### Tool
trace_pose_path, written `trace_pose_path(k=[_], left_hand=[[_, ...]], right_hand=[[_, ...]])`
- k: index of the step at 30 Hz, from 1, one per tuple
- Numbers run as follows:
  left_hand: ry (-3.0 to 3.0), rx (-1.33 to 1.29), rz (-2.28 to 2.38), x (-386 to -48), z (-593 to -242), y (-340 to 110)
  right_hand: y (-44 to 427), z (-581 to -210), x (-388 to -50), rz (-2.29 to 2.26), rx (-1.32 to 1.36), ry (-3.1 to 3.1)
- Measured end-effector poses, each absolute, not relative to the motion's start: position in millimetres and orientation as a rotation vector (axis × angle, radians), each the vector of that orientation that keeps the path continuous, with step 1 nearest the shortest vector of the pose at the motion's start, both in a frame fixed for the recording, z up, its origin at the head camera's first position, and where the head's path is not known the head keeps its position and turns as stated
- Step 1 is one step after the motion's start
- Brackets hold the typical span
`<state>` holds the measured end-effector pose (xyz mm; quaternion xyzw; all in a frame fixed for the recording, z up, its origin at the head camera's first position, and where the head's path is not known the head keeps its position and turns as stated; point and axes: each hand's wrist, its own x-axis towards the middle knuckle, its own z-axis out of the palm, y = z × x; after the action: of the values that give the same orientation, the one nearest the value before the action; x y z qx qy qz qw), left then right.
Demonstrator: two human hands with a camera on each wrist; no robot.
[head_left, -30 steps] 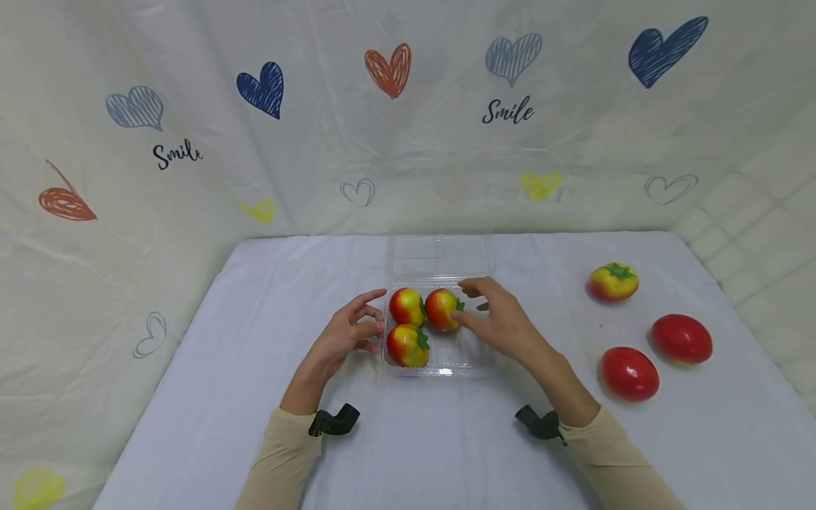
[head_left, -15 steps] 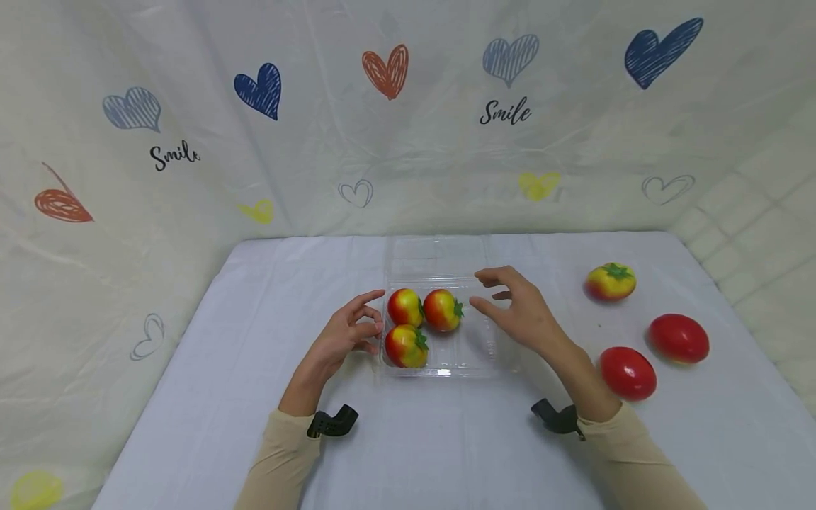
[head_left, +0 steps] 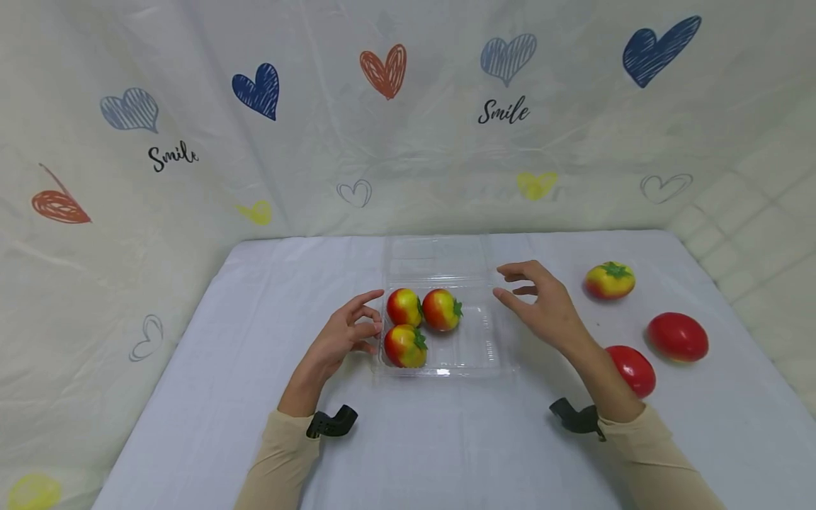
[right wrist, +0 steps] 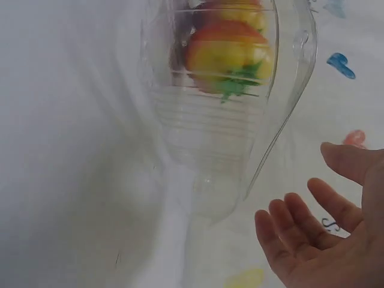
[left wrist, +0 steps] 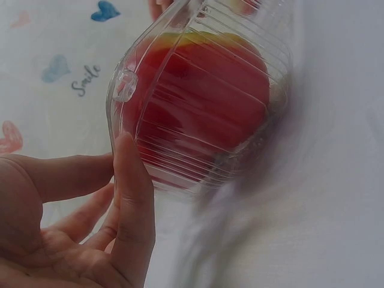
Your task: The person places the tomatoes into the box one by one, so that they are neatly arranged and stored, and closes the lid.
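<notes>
A person's left hand (head_left: 341,333) pinches the left rim of a clear plastic clamshell container (head_left: 472,343) on the cloth-covered bench (head_left: 414,439), while the right hand (head_left: 542,304) hangs just beyond the container's right side, its grip spread, fingers loosely bent and holding nothing. Grouped close together in the container's left and middle are three red-and-yellow persimmons: one far left (head_left: 403,306), one near left (head_left: 404,347) and one toward the middle (head_left: 441,310), leaf crowns facing right. The transparent lid (head_left: 436,256), laid back on the far side, is hard to make out against the white cloth. At right rest another persimmon (head_left: 610,281) and two glossy red fruits, one farther right (head_left: 678,336) and one nearer (head_left: 637,372), the latter partly hidden behind the right forearm. The head view leaves the left fingertips' hold on the rim unclear; the left wrist view shows thumb and finger (left wrist: 135,198) meeting there, beside a moulded tab (left wrist: 125,86), with one fruit's red flank distorted by the ribbed wall. The right wrist view alone shows the gap between the right fingertips and the container, and a second fruit cut off by the top edge.
</notes>
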<state>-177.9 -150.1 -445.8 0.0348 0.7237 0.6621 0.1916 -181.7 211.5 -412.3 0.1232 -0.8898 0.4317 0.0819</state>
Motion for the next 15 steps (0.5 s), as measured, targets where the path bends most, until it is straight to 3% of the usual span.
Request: trace_pose_path(k=[15], left_hand=[[2.023,0.083,1.863,-179,-446,-150]], right_hand=[[241,-414,-182,1.31,0.288,-2.625]])
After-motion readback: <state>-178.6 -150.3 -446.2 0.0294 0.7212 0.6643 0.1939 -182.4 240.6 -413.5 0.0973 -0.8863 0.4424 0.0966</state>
